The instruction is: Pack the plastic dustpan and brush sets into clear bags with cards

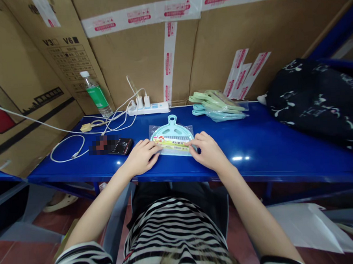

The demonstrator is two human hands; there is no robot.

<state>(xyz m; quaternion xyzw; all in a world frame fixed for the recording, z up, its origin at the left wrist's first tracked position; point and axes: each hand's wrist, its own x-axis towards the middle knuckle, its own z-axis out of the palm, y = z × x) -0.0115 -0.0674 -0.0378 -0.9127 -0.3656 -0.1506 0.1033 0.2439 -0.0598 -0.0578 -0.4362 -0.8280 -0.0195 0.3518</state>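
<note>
A light blue dustpan (172,126) lies on the blue table in front of me, its looped handle pointing away. A brush with grey bristles (177,138) lies in the pan, and clear plastic wrap shows around both. Across the near part runs a printed label card (174,143) in white and yellow, with a barcode. My left hand (142,155) is closed at the card's left end, thumb and index finger together. At the right end, my right hand (206,150) pinches the card's edge. The fingertips partly cover both ends.
Wrapped green and blue dustpan sets (218,105) are stacked at the back. A power strip (148,108), white cables, a water bottle (97,96) and a dark box (121,146) are on the left. A black patterned bag (311,105) sits right. Cardboard (137,55) walls the back.
</note>
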